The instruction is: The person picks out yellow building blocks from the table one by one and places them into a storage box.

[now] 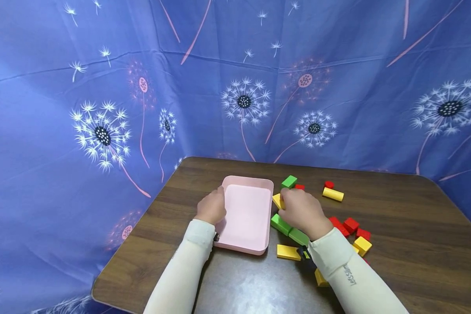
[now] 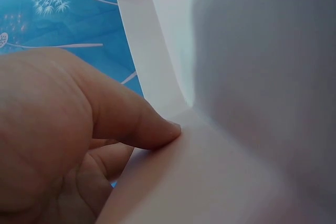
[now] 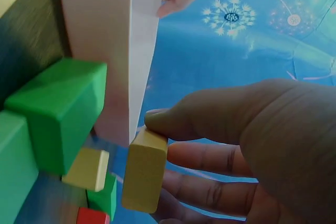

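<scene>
- Head view: blue cloth (image 1: 196,96), cut off by the frame.
- Table (image 1: 408,209), near side cropped.
- Tray (image 1: 247,213), left wall partly covered by the left hand.
- Right sleeve (image 1: 361,274), cropped below, blocking sight of some loose blocks (image 1: 362,246).
- Left hand (image 1: 212,206), gripping the tray's left wall, which hides some fingertips.
- Right hand (image 1: 301,210), pinching a yellow block (image 3: 143,174) near the tray's right wall.
- Green blocks (image 1: 280,224), beside the tray.
- Red cylinder (image 1: 329,185), partly behind a yellow cylinder.

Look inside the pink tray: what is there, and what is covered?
Only bare floor shows inside the tray. The left hand grips its left side, covering part of that wall and perhaps a sliver of floor.
</scene>
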### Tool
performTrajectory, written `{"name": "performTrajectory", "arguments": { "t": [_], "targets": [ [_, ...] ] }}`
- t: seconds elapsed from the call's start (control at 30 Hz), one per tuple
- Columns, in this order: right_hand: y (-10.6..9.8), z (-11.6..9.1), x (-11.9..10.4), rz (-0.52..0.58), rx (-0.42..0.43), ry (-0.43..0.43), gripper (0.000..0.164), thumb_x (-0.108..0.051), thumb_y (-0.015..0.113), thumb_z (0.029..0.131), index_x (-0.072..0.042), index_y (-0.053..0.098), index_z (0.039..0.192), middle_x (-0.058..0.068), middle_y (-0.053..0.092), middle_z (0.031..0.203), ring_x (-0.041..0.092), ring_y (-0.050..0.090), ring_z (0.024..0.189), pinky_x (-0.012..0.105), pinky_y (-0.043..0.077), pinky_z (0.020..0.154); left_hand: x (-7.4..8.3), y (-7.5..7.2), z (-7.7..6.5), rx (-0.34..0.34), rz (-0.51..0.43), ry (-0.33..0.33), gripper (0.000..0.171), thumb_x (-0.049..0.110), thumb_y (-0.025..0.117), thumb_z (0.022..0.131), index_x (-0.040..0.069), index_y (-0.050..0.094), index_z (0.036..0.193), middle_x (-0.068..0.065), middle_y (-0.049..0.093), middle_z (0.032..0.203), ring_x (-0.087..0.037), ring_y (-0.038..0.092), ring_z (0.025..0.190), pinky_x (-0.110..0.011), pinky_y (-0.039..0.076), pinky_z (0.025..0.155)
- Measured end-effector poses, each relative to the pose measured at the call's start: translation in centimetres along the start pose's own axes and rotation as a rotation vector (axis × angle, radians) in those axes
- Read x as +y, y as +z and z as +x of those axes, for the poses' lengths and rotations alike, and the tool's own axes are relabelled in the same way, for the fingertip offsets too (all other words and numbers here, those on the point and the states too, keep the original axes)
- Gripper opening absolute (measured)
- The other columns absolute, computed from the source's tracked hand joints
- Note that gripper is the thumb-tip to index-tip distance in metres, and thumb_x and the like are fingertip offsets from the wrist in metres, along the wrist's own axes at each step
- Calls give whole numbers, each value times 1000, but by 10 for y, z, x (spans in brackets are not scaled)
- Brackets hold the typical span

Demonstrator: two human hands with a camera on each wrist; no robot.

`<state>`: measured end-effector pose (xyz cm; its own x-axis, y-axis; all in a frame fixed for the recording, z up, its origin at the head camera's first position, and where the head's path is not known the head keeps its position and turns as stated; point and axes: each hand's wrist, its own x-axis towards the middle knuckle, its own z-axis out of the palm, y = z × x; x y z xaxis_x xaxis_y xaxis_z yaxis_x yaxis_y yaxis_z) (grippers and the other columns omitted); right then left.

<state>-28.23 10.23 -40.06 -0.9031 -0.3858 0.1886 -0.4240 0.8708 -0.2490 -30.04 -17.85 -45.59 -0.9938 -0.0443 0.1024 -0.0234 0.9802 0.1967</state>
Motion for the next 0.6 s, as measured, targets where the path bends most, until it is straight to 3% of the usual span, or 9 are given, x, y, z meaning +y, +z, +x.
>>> {"name": "performTrajectory", "arguments": {
  "t": [0.6],
  "targets": [
    [4,3,-25,29,2,-16,25,-27,81,86,-11,67,98,0,62,76,18,55,62,34,46,53,-1,2,0,12,5,8,61,10,69,95,2,45,151,-15,69,126,-29,72,103,-48,61,84]
  ]
}}
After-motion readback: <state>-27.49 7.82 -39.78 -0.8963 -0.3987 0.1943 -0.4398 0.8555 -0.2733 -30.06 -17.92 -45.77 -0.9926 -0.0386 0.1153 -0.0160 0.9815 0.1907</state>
